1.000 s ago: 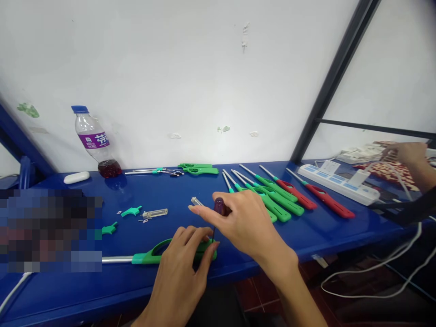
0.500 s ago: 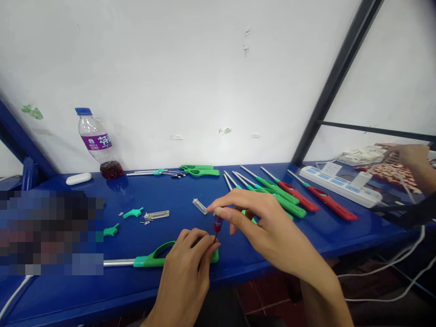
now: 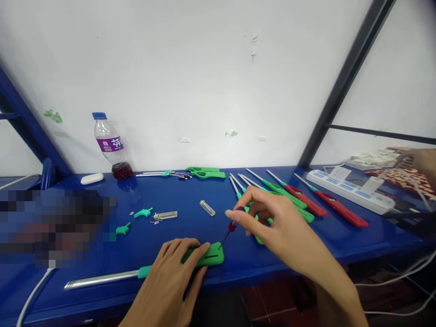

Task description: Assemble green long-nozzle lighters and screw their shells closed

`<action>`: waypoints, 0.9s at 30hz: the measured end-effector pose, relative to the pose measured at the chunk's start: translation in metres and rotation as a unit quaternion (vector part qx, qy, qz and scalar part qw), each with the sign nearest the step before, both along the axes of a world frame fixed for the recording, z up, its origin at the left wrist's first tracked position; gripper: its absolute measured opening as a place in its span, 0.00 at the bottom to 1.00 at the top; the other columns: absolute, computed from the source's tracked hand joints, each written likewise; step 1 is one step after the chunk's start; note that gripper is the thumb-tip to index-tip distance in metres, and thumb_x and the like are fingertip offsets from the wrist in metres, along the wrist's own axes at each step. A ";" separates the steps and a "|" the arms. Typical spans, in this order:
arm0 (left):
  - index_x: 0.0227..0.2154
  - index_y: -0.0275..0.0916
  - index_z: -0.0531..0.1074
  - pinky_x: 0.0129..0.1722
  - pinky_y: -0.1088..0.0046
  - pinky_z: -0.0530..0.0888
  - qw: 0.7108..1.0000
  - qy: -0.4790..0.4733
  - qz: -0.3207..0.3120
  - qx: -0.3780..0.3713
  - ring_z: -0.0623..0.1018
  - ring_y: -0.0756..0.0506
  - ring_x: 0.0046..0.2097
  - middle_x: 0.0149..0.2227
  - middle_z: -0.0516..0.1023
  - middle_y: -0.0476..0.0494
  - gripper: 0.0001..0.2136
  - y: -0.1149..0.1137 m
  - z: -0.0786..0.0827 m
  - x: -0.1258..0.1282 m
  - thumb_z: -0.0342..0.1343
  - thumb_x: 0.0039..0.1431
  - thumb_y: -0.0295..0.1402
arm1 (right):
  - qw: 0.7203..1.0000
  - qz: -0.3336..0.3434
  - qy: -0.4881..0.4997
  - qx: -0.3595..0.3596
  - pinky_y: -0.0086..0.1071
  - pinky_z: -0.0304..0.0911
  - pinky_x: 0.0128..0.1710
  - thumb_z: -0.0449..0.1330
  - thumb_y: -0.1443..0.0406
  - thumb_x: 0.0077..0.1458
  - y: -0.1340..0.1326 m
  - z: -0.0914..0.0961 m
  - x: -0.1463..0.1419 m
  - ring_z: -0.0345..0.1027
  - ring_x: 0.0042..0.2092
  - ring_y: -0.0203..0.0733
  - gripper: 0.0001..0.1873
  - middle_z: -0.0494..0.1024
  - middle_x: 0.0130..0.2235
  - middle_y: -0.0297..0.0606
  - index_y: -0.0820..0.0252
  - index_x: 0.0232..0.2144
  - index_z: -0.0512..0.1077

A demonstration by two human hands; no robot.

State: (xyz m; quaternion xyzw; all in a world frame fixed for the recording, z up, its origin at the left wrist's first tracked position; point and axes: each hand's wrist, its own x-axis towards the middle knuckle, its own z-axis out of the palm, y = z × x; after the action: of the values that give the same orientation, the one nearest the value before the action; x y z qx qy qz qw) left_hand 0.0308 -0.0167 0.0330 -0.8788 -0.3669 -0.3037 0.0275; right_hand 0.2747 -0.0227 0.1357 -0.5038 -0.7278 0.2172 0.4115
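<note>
A green stick lighter (image 3: 211, 255) with a silver tube lies across the front of the blue table, its tube pointing left. My left hand (image 3: 173, 268) is wrapped over its handle and presses it down. My right hand (image 3: 269, 218) pinches a small screwdriver (image 3: 232, 226) with a dark red handle. The screwdriver leans to the right, its tip at the end of the lighter's handle; whether it sits in a screw I cannot tell. Behind lie two clear lighter tanks (image 3: 207, 208) and two teal triggers (image 3: 143, 212).
Several green lighters (image 3: 289, 197) and two red lighters (image 3: 340, 208) lie at the right, beside a white power strip (image 3: 350, 188). Green handle shells (image 3: 207, 173), metal tubes (image 3: 150, 174), a drink bottle (image 3: 111, 145) and a white case (image 3: 91, 178) line the wall. Another person's hand (image 3: 422, 163) shows far right.
My left hand has slid left along the handle, uncovering its end. The screwdriver has tilted from nearly upright to leaning right, and my right hand has moved right with it.
</note>
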 end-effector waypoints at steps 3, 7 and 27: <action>0.60 0.47 0.71 0.48 0.55 0.80 1.000 -0.001 0.002 -0.030 0.79 0.37 0.50 0.51 0.79 0.42 0.17 0.005 -0.004 -0.004 0.53 0.71 0.28 | 0.999 0.025 0.030 -0.011 0.25 0.65 0.23 0.63 0.56 0.69 0.002 -0.001 -0.003 0.72 0.25 0.32 0.07 0.77 0.31 0.25 0.49 0.44 0.74; 0.60 0.47 0.71 0.48 0.57 0.79 0.998 0.000 -0.005 -0.056 0.78 0.38 0.49 0.51 0.78 0.43 0.17 0.009 -0.003 -0.004 0.51 0.73 0.27 | 0.996 0.038 -0.020 0.079 0.27 0.68 0.31 0.64 0.61 0.68 0.007 -0.003 -0.012 0.75 0.30 0.34 0.04 0.81 0.35 0.27 0.48 0.40 0.80; 0.54 0.48 0.72 0.45 0.68 0.79 0.995 -0.005 -0.032 0.097 0.84 0.42 0.46 0.47 0.84 0.48 0.12 0.037 -0.022 -0.014 0.48 0.77 0.44 | 0.993 0.053 -0.019 0.100 0.29 0.70 0.50 0.56 0.68 0.73 0.008 -0.005 -0.008 0.80 0.49 0.37 0.16 0.85 0.51 0.29 0.47 0.54 0.81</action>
State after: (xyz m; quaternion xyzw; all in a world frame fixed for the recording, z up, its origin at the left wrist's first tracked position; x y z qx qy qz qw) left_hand 0.0171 0.0203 0.0109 -0.8820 -0.3072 -0.3427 0.1014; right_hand 0.2669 -0.0147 0.1305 -0.4250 -0.7790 0.1550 0.4341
